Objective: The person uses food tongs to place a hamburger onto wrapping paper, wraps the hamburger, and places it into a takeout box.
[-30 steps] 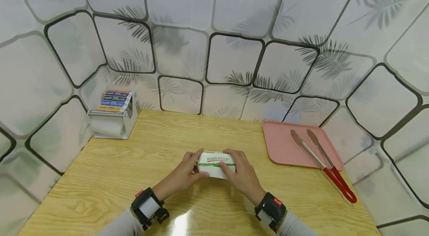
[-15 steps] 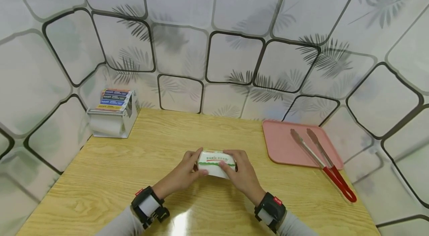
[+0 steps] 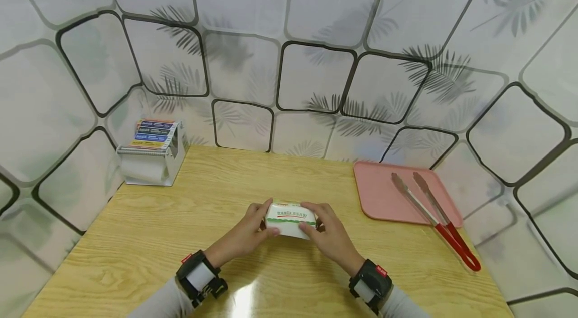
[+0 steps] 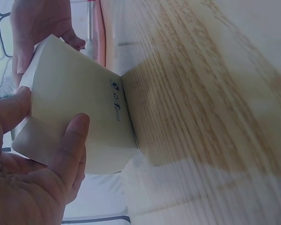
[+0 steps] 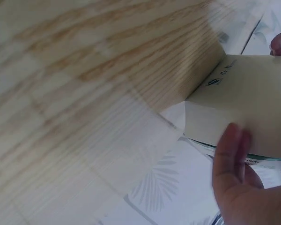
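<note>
A small white paper box (image 3: 289,213) with green and red print on top sits in front of me, between both hands. Its near face, cream-coloured with small dark print, fills much of the left wrist view, where the box's lower edge (image 4: 131,117) meets the tabletop. My left hand (image 3: 248,230) holds the box's left end, thumb on the near face and fingers behind. Around the right end my right hand (image 3: 331,232) has its thumb at the front lower corner and its fingers over the far side. In the right wrist view, those fingers (image 5: 227,159) look blurred.
On the wooden table (image 3: 226,177), a pink tray (image 3: 375,192) lies at the back right. Red-handled metal tongs (image 3: 433,217) rest partly on it. At the back left stands a dispenser (image 3: 151,155) with a white roll and coloured labels. Patterned cloth walls (image 3: 316,77) enclose the table.
My right hand has shifted slightly right, its thumb sliding down from the printed top towards the box's front corner. The left hand and the box have barely moved.
</note>
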A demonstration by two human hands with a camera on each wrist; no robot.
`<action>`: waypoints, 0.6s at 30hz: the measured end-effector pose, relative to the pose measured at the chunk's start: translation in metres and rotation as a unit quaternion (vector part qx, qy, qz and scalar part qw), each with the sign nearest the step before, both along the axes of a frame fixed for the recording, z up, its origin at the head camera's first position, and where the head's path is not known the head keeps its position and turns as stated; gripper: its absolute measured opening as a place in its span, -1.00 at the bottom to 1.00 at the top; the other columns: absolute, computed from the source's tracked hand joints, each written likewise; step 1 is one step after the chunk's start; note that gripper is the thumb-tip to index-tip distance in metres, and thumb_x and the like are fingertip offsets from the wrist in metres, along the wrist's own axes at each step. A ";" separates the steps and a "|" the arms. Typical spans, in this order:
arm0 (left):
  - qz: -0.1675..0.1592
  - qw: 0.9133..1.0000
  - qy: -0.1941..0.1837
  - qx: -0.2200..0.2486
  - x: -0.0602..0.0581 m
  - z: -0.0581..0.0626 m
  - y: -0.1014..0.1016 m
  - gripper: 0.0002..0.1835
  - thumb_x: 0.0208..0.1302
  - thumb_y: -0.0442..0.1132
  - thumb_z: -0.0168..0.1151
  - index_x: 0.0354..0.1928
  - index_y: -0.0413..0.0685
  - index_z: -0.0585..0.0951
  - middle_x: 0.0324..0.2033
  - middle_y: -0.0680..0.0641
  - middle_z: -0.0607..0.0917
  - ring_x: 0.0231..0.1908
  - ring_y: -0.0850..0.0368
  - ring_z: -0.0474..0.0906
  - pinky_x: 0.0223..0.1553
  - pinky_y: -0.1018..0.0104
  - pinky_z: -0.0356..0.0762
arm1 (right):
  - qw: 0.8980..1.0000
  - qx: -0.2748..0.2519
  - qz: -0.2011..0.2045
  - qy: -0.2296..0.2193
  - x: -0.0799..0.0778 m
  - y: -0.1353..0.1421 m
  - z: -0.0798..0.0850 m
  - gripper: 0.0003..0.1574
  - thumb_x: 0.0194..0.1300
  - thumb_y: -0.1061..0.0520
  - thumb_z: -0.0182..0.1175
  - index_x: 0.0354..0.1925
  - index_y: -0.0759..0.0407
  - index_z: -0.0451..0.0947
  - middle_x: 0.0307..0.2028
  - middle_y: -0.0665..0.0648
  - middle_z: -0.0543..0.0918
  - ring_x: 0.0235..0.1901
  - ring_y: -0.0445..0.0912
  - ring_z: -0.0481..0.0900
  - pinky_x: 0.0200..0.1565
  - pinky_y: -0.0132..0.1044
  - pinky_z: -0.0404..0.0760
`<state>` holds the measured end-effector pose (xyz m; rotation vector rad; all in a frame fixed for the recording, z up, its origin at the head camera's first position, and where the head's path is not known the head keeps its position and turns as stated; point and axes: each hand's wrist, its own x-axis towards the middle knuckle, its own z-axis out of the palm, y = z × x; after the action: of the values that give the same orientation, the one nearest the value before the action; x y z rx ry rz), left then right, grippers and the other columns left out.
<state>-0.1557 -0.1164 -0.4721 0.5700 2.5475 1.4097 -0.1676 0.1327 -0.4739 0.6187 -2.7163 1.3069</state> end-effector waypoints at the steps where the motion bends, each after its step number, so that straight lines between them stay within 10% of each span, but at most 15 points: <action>1: -0.002 1.000 0.001 -0.003 0.000 0.000 0.000 -0.12 0.48 -0.09 0.20 0.58 -0.32 -0.03 0.26 -0.37 0.28 -0.13 0.12 0.45 -0.22 0.37 0.53 | 1.000 0.001 0.002 0.000 0.000 0.001 0.000 -0.38 0.36 0.00 0.37 0.34 -0.17 0.51 0.09 0.04 0.53 -0.10 -0.08 0.51 -0.10 -0.17 0.58; 9: -0.016 0.998 0.046 -0.051 0.004 -0.003 -0.006 -0.14 0.25 -0.12 0.46 0.46 -0.25 0.22 0.14 -0.24 0.39 -0.18 0.17 0.49 -0.20 0.36 0.61 | 0.992 -0.052 0.057 -0.105 -0.002 0.013 0.008 -0.49 0.47 -0.04 0.24 0.30 0.05 0.53 0.14 0.20 0.40 0.19 0.17 0.44 0.11 0.06 0.62; 18: -0.074 0.987 0.075 -0.123 0.021 -0.007 -0.006 -0.11 0.14 0.03 0.54 0.37 -0.15 0.26 -0.06 -0.07 0.35 -0.35 0.25 0.43 -0.38 0.46 0.52 | 0.982 0.076 0.137 -0.105 0.003 0.026 0.002 -0.09 0.34 -0.18 0.35 0.51 0.02 0.29 0.52 0.33 0.08 0.37 0.31 0.31 0.19 0.23 0.50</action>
<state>-0.1348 -0.1225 -0.4792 0.8284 2.6750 1.0202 -0.1650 0.1590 -0.4720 0.9511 -3.0114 1.2922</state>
